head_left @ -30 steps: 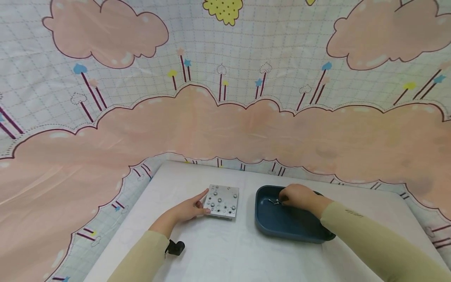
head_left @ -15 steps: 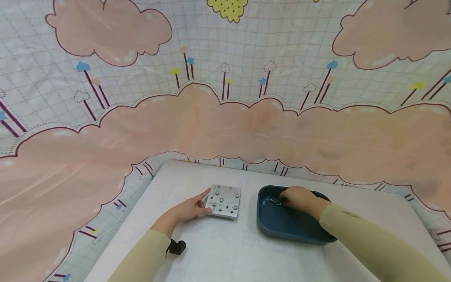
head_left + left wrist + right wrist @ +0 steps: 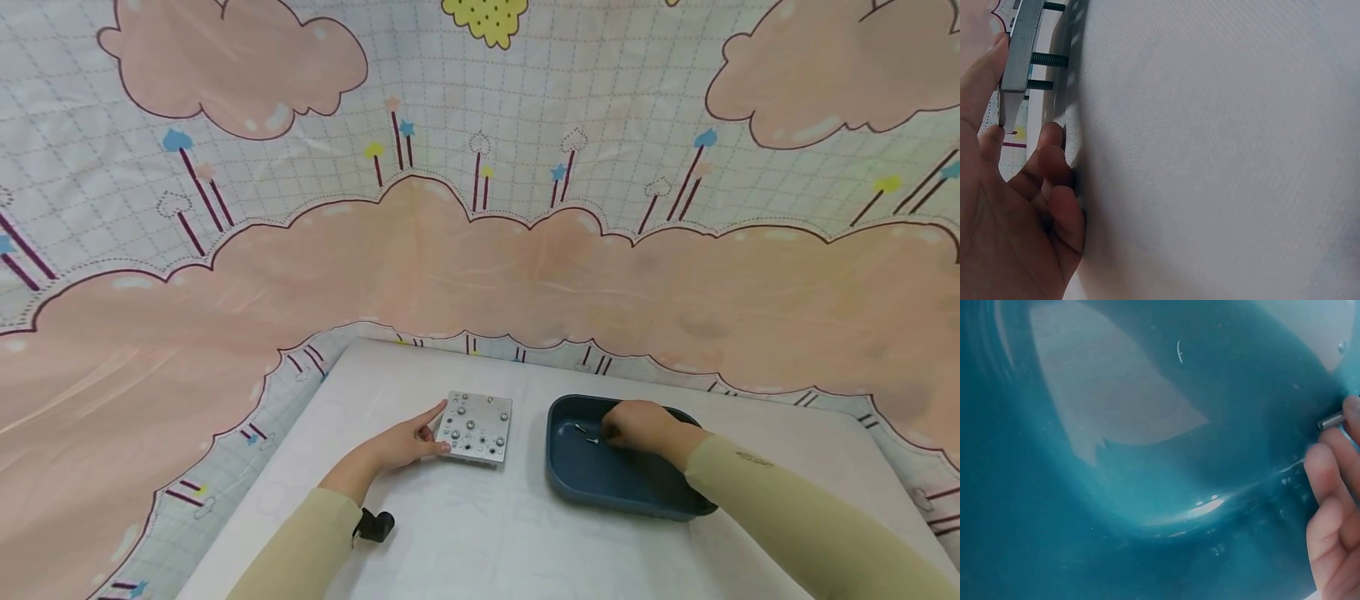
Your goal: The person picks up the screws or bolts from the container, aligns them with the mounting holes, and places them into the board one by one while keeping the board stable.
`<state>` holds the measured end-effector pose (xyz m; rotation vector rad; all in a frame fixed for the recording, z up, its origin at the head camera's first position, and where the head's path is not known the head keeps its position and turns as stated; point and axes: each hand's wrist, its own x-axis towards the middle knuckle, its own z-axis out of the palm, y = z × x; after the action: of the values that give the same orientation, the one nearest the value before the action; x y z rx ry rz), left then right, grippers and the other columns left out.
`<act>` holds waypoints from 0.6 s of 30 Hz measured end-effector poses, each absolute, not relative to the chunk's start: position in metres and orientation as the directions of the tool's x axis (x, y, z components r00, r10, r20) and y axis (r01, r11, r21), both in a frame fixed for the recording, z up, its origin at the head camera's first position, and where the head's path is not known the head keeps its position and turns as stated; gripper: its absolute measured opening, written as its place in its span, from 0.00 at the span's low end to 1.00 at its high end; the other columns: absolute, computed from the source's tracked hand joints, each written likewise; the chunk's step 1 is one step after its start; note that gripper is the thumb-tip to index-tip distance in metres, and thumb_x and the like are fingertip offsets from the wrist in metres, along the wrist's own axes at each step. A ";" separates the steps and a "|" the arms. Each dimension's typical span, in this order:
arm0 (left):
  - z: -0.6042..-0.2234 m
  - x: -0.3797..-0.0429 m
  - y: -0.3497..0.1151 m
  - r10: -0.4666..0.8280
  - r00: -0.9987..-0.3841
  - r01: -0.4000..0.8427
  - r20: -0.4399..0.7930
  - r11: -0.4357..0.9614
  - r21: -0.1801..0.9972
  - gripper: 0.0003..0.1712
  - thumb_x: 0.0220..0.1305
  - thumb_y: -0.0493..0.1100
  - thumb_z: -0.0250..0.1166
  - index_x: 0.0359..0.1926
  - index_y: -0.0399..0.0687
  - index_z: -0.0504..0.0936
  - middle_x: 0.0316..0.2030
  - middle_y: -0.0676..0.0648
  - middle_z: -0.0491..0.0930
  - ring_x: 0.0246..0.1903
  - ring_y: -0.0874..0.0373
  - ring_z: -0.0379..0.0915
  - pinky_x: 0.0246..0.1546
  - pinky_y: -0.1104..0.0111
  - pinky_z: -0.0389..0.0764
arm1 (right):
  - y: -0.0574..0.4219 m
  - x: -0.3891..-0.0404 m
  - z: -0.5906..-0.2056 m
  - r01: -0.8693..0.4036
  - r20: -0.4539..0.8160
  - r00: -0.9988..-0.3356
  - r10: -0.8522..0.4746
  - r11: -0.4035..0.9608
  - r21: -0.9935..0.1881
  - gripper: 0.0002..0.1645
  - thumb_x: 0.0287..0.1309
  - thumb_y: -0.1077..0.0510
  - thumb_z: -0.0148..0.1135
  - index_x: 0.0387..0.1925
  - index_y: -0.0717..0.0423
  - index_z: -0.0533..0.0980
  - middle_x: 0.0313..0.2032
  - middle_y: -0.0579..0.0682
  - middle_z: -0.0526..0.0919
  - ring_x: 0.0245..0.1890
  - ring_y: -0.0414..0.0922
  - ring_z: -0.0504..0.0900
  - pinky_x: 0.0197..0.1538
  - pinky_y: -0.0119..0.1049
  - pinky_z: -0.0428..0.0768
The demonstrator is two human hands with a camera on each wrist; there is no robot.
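Note:
My left hand (image 3: 397,447) holds a square metal plate (image 3: 476,427) by its left edge, thumb at the near corner and a finger at the far one. Round bolt heads and dark holes dot its top. From below, in the left wrist view, threaded bolts (image 3: 1050,59) stick out of the plate. Inside a dark blue tray (image 3: 600,479), my right hand (image 3: 647,432) pinches a small metal pin-like piece (image 3: 1331,420), its far end hidden by the fingers. Two small screws (image 3: 592,441) lie on the tray floor just left of that hand.
A white cloth covers the table (image 3: 450,542); tray and plate stand side by side on it. A patterned curtain (image 3: 480,275) hangs behind the far edge. A small black device (image 3: 375,527) is worn at the left wrist.
My right hand has shifted slightly right within the tray, and the small screws by its fingertips now show apart from it. My left hand and the plate stay in place.

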<state>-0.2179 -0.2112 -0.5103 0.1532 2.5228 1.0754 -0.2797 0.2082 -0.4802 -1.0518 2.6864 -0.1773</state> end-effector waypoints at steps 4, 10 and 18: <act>-0.511 -0.218 -0.211 0.246 -0.917 -0.057 -0.315 0.699 0.713 0.52 0.60 0.59 0.70 0.78 0.64 0.52 0.37 0.49 0.71 0.32 0.57 0.66 0.36 0.64 0.67 | 0.205 -0.277 -0.477 -0.645 -0.199 -0.710 -0.675 0.738 -0.200 0.03 0.56 0.59 0.72 0.34 0.52 0.86 0.30 0.40 0.84 0.28 0.36 0.78 0.38 0.40 0.81; -0.511 -0.218 -0.212 0.252 -0.915 -0.057 -0.314 0.691 0.721 0.52 0.60 0.59 0.70 0.78 0.65 0.52 0.37 0.49 0.71 0.32 0.56 0.66 0.35 0.64 0.67 | 0.203 -0.274 -0.473 -0.640 -0.223 -0.710 -0.668 0.744 -0.194 0.03 0.56 0.59 0.72 0.33 0.51 0.86 0.29 0.39 0.82 0.27 0.37 0.77 0.37 0.39 0.80; -0.511 -0.217 -0.213 0.251 -0.916 -0.053 -0.314 0.699 0.713 0.52 0.60 0.58 0.70 0.78 0.65 0.52 0.37 0.49 0.71 0.32 0.57 0.66 0.36 0.64 0.67 | 0.203 -0.274 -0.474 -0.641 -0.245 -0.702 -0.669 0.743 -0.194 0.03 0.54 0.58 0.73 0.32 0.48 0.85 0.27 0.37 0.80 0.27 0.36 0.74 0.36 0.39 0.79</act>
<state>-0.2174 -0.2126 -0.5112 0.1535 2.5193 1.0751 -0.2740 0.2028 -0.4737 -1.0204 2.6452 -0.1350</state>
